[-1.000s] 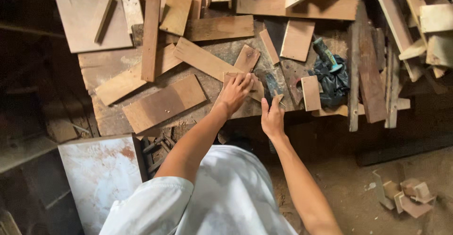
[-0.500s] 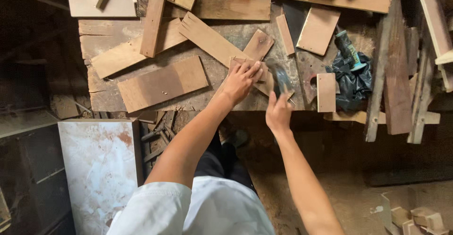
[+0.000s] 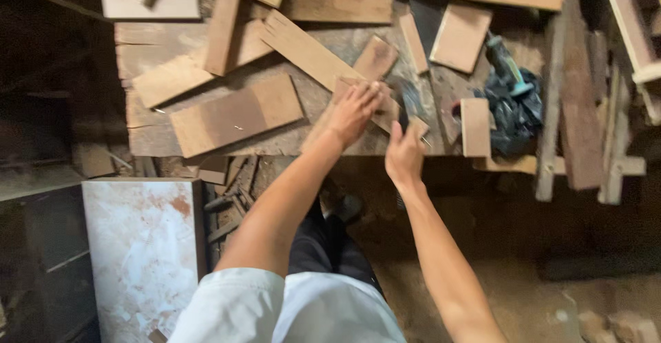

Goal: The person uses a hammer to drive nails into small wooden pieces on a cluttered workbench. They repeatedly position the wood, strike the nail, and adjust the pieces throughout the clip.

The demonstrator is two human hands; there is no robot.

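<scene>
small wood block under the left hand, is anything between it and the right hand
Nothing visible does. The left hand lies flat on the small wood block on the workbench. The right hand is just beside it at the bench edge, gripping a dark tool, too blurred to identify. Only bare bench shows between them.

Dim, motion-blurred, dark shadowed edges

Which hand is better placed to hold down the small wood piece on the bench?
Left. The left hand already lies flat on the small wood piece; the right hand sits at the bench edge beside it.
</scene>
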